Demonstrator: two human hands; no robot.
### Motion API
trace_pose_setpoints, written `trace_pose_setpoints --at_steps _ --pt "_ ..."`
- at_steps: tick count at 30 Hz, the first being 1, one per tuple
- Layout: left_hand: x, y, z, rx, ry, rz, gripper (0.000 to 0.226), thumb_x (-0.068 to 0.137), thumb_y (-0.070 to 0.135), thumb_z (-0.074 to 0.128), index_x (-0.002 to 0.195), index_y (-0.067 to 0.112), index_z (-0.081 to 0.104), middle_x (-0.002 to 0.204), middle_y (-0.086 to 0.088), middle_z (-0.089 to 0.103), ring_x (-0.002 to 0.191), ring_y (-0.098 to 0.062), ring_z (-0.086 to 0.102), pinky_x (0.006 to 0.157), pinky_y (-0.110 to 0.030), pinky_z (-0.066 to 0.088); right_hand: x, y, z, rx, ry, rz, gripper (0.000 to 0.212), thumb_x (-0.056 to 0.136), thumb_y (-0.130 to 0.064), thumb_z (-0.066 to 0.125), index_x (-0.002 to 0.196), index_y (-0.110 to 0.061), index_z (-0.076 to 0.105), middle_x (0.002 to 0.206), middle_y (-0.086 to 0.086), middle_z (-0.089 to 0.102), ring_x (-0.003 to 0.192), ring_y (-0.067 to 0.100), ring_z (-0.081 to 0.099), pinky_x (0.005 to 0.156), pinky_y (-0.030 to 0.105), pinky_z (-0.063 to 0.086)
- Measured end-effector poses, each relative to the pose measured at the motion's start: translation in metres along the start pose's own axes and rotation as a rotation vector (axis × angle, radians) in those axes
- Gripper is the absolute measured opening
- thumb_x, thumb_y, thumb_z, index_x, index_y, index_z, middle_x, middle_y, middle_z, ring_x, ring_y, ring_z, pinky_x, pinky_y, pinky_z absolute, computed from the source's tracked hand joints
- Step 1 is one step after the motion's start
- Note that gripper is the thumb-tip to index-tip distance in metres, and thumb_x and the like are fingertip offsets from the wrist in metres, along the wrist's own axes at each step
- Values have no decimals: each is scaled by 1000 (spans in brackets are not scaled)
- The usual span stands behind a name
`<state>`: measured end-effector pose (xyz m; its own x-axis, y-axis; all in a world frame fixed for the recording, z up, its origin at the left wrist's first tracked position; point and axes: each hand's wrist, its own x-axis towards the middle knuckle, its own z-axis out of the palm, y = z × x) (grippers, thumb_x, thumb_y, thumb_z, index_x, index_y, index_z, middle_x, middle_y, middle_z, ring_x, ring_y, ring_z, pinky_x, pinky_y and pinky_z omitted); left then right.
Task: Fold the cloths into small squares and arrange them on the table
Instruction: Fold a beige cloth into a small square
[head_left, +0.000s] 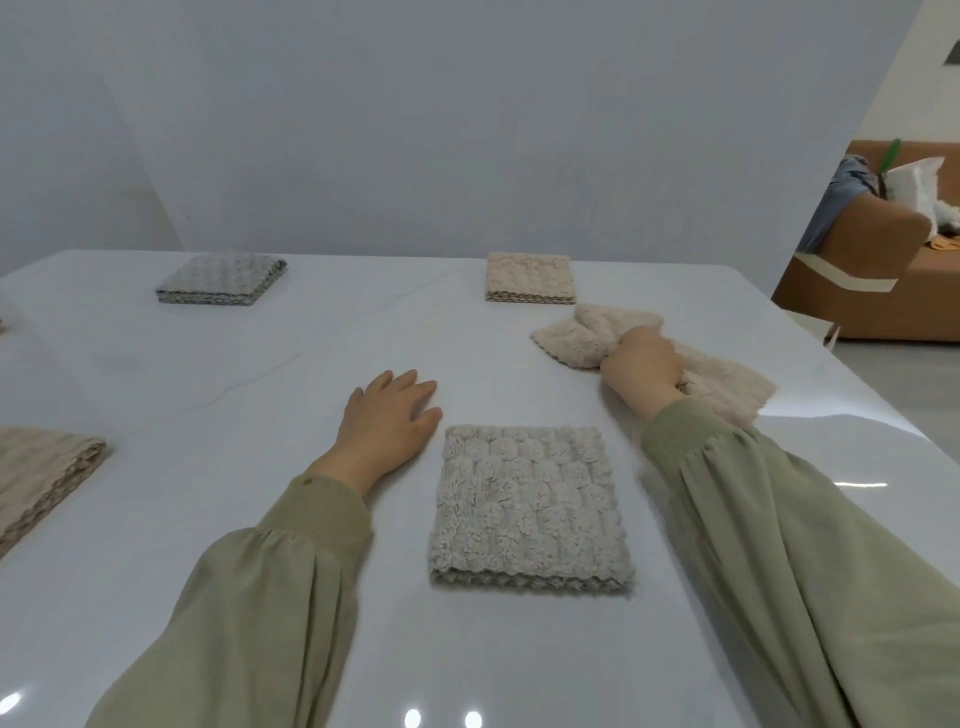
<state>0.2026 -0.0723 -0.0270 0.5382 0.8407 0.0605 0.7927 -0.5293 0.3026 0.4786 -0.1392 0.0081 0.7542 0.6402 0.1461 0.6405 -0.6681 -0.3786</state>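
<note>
On table (208, 364): right hand (643, 366) grips crumpled cloth (587, 332) (fingers hidden); left hand (387, 423) flat, empty; left-edge cloth (41, 473) cropped.

The table (260, 364) before me is smooth and glossy, mirroring the lights. The nearest folded cloth (527, 509) is plush, bumpy fleece with a scalloped edge; the crumpled cloth (587, 332) looks equally fluffy. My sleeves (779, 545) are matt woven fabric with ribbed cuffs.
</note>
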Motion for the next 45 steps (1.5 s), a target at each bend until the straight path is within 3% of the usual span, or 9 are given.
trace_pose_setpoints --at_steps 9,15,18,26,31,36,39,42,45 --pt "-9 -6 -20 -809 305 -132 33 98 18 48 130 20 55 139 6 48 131 -11 41 105 -23 29 -55 -95 -56 784 -230 -362 27 75 13 43 64 -5 58 50 -2 58 47 5 56 42 13 40" --pt "-25 -55 -45 -1335 450 -319 26 99 22 44 120 21 58 123 -1 61 112 -15 58 93 -32 42 -62 -155 -58 1234 -592 -229 14 85 4 58 86 -7 67 83 10 68 79 21 65 70 32 56" --pt "-33 -79 -53 -1423 526 -393 29 98 20 43 123 16 56 119 -6 62 106 -18 60 84 -30 46 -61 -157 -31 937 -543 -193 22 87 -9 61 110 -9 62 101 6 62 92 19 58 74 30 45" --pt "-34 -90 -50 -1042 505 -335 32 96 24 50 128 24 52 118 7 57 105 -9 55 78 -15 43 -81 -164 23 461 -559 -426 63 93 -38 50 146 -15 25 145 8 37 119 22 45 96 33 36" --pt "-23 -89 -36 -337 304 -169 56 87 30 59 140 22 43 142 4 43 130 -17 39 107 -33 33 -90 -173 42 -125 -600 -772 76 85 -46 60 146 -17 25 147 7 37 134 28 34 109 35 29" --pt "-25 -87 -41 -207 261 -206 35 91 31 57 124 22 61 124 3 54 116 -16 46 98 -27 37 -84 -168 43 -39 -484 -745 38 86 -15 53 124 -19 53 121 5 58 106 22 54 85 28 44" --pt "-35 -79 -52 -215 319 -235 25 89 35 54 79 18 70 79 2 64 81 -18 59 73 -33 48 -75 -163 36 -153 -303 -696 10 83 -15 53 86 -13 62 90 5 64 79 22 58 62 27 43" --pt "-39 -73 -61 -259 429 -285 32 92 39 48 65 24 58 58 7 55 64 -14 54 59 -28 41 -69 -162 22 -260 -258 -644 39 88 -40 53 59 -15 42 59 -1 47 54 17 45 49 25 33" --pt "-34 -83 -60 -192 536 -354 24 94 37 47 90 25 67 86 5 62 84 -16 57 70 -29 45 -68 -165 17 -400 -31 -718 50 96 -47 36 59 -14 40 61 -1 43 72 20 50 60 30 35"
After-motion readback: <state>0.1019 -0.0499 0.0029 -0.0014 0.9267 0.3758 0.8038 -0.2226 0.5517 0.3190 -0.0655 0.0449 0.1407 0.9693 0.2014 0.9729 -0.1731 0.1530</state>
